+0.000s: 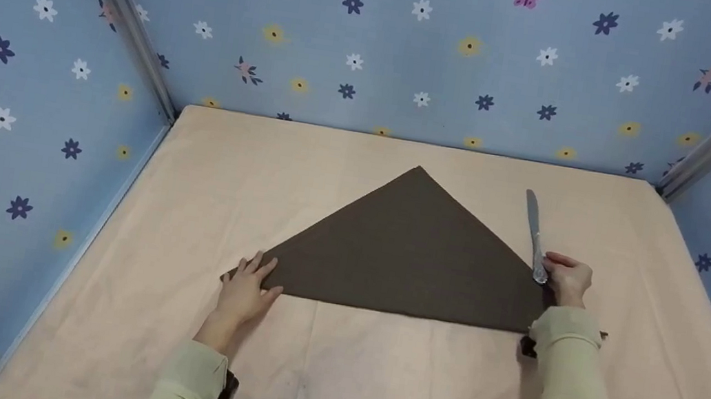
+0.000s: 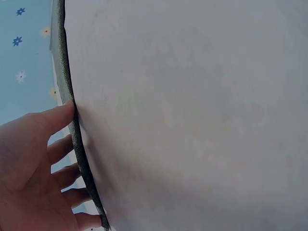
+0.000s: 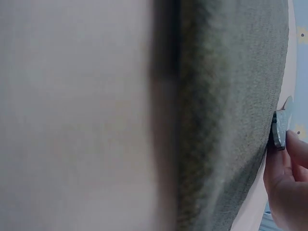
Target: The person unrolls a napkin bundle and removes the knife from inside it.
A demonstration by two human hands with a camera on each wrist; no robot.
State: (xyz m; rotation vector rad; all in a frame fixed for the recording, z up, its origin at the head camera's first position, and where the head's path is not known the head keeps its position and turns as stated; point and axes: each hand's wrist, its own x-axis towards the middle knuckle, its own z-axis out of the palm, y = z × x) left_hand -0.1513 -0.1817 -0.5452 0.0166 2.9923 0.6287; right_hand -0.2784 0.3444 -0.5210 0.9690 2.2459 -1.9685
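A dark brown cloth napkin (image 1: 403, 255), folded into a triangle, lies with its long edge toward me and its point away. Over its left corner my left hand (image 1: 247, 290) rests with fingers spread; the left wrist view shows those fingertips (image 2: 67, 111) along the napkin's edge (image 2: 83, 159). My right hand (image 1: 568, 279) pinches a silver table knife (image 1: 535, 235) by the handle end, beside the napkin's right slanting edge. The blade points away from me. In the right wrist view, thumb and fingers hold the knife handle (image 3: 278, 129). My right sleeve hides part of the napkin's right corner.
A pale peach cloth (image 1: 365, 375) covers the table. Blue panels (image 1: 405, 46) with flowers and butterflies enclose the back and both sides, joined by grey metal posts (image 1: 127, 14). A small black device (image 1: 229, 387) sits at my left wrist.
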